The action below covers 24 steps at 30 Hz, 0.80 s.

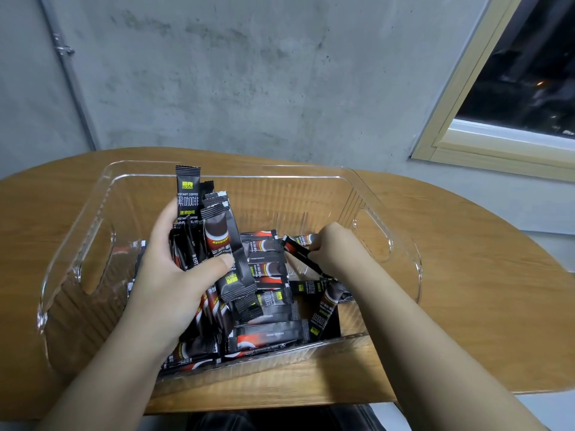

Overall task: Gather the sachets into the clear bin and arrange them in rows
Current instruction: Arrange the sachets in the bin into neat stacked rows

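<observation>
A clear plastic bin (370, 194) with cut-out handles in its end walls stands on a rounded wooden table (485, 275), taking up most of the tabletop in front of the person. Both hands reach down into it.

The left hand (169, 275) is inside the bin's left half, fingers and thumb curled round a bundle of black instant coffee sachets (217, 244) held roughly upright; the tallest one rises just above the bin's far rim, and the thumb presses across the front of the bundle.

The right hand (333, 244) is in the bin's right half, its fingers pinching a single sachet (300, 253) that slants down from upper left to lower right, seen nearly edge-on. It is raised off the layer beneath (how far cannot be told).

More loose sachets (270, 306) lie flat on the bin's floor, overlapping at mixed angles between the two hands and along the near wall, some showing red and white print. The right end of the bin's floor shows bare wood through the plastic.

Beyond the table rises a grey concrete wall (233, 73), and a pale-framed window (466, 88) sits to the right of the bin, dark outside.
</observation>
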### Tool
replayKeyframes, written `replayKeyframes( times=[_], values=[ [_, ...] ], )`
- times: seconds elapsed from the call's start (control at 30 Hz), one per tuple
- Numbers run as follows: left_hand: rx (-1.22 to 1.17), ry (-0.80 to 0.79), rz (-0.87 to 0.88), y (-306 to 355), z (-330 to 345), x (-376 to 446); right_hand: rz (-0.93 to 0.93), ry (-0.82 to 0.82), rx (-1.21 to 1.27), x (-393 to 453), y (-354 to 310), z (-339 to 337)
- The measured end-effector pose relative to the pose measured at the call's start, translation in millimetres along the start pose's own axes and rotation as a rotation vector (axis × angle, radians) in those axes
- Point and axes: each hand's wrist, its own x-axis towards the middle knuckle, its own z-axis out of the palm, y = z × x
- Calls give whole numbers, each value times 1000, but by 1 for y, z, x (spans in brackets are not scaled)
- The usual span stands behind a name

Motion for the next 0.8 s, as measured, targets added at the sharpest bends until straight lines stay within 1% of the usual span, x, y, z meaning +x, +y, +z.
replayKeyframes(
  times=[0.2, 0.4, 0.5, 0.8],
  values=[
    [-9, -14, -6, -3, -1, 1, -21, -45, 28, 7, -7, 17],
    [-1, -21, -2, 1, 0, -1, -27, -46, 146, 11, -9, 25],
    [-5, -29, 0, 0, 0, -1, -47, -74, 214, 11, -10, 28],
    [-23, -17, 1, -5, 0, 0, -139, -79, 213, 3, -13, 28]
  ],
)
